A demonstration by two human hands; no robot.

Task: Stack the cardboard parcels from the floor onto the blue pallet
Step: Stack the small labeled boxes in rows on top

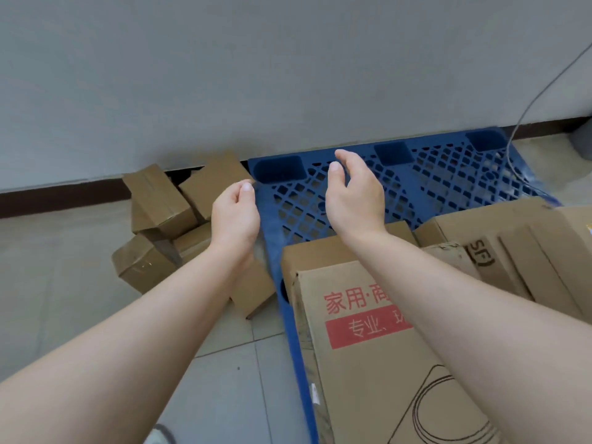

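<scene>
A blue lattice pallet [448, 177] lies on the floor against the wall. On its near part rest a large parcel with red print [368, 347] and a flat parcel marked SF [519, 248]. Several small brown parcels [160, 200] are heaped on the tiles left of the pallet. My left hand [235, 216] hovers above that heap at the pallet's left edge, fingers loosely curled, holding nothing. My right hand [354, 193] hangs over the bare lattice, fingers relaxed and empty. Both hands face each other, palms inward.
A grey wall with a dark baseboard [64, 200] runs behind everything. A thin cable [525, 113] hangs down the wall onto the pallet's far right corner. A grey bin [583, 139] stands at the right edge. Pale floor tiles [224, 395] lie below.
</scene>
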